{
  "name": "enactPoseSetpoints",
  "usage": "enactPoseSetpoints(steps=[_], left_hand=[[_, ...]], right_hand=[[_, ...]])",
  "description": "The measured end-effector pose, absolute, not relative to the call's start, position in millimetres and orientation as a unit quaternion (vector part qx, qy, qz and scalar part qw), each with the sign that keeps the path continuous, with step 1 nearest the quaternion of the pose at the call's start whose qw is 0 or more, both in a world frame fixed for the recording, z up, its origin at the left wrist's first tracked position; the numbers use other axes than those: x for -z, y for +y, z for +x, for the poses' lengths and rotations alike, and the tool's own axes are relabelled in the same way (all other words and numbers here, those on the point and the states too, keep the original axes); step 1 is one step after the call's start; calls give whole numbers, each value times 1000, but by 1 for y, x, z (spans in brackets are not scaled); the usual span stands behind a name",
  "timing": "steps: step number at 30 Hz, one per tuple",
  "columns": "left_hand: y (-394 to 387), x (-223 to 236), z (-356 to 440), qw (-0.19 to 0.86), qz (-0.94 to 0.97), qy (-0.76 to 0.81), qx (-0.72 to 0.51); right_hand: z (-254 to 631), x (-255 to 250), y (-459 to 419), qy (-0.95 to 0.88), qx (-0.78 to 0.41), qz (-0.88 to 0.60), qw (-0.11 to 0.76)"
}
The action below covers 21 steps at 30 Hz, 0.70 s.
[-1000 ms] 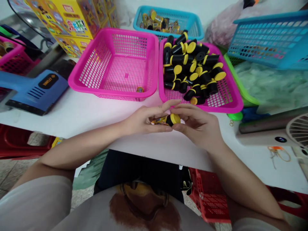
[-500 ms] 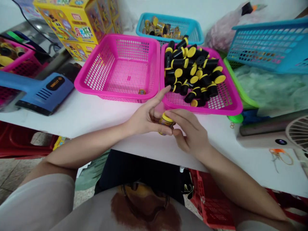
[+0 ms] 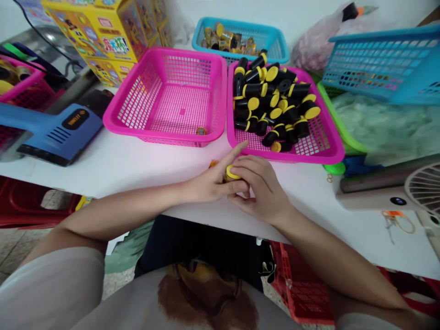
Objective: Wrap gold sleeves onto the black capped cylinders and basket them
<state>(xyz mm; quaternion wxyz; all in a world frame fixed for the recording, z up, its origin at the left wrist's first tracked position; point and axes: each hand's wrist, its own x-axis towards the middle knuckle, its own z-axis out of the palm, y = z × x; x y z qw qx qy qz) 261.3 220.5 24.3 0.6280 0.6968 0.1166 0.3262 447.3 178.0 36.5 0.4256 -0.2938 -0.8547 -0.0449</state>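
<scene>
My left hand and my right hand meet on the white table, both closed around one small black tube with a yellow cap. The tube stands cap up, mostly hidden by my fingers; a printed wrapper shows at its left side. My left forefinger sticks out toward the right pink basket, which holds several black tubes with yellow caps. Beside it on the left stands a second pink basket, with one small piece at its front edge.
A blue heat gun lies at the left. Yellow printed boxes stand at the back left. A blue basket with wrapped pieces sits behind. Another blue basket and a green tray are at the right, and a small fan.
The tube went from lying sideways in the air between my hands to standing cap up on the table. Both hands came down and slightly left with it.
</scene>
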Motion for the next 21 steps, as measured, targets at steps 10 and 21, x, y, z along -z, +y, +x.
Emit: enactPoseSetpoints(steps=[10, 21], left_hand=[[211, -13, 264, 547, 723, 165, -388], [216, -16, 263, 545, 728, 105, -403]], right_hand=[[451, -33, 177, -874, 122, -245, 401], [460, -33, 185, -883, 128, -175, 415]])
